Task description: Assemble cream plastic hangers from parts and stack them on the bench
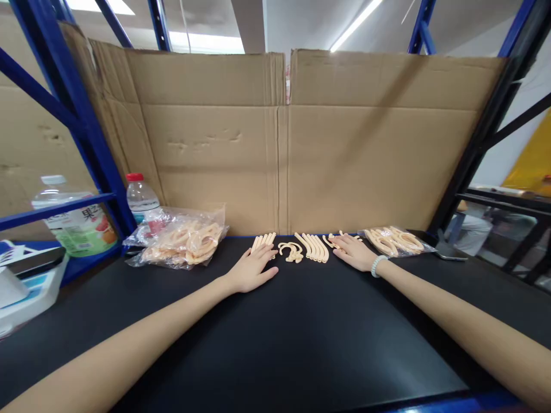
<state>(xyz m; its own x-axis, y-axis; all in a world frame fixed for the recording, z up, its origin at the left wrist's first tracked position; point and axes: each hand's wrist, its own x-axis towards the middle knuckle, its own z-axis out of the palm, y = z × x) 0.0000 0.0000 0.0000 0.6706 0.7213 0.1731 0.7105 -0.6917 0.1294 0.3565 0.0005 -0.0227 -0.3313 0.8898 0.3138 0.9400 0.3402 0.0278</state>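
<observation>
Pale strips [265, 239] under left fingers [259, 253]; small pale pieces [331, 237] under right fingers [343, 244].

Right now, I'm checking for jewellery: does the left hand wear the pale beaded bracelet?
No, the right hand wears the pale beaded bracelet.

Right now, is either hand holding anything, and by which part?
Nothing appears held: the left hand lies open, palm down over beige strips, the right hand likewise over small beige pieces.
</observation>
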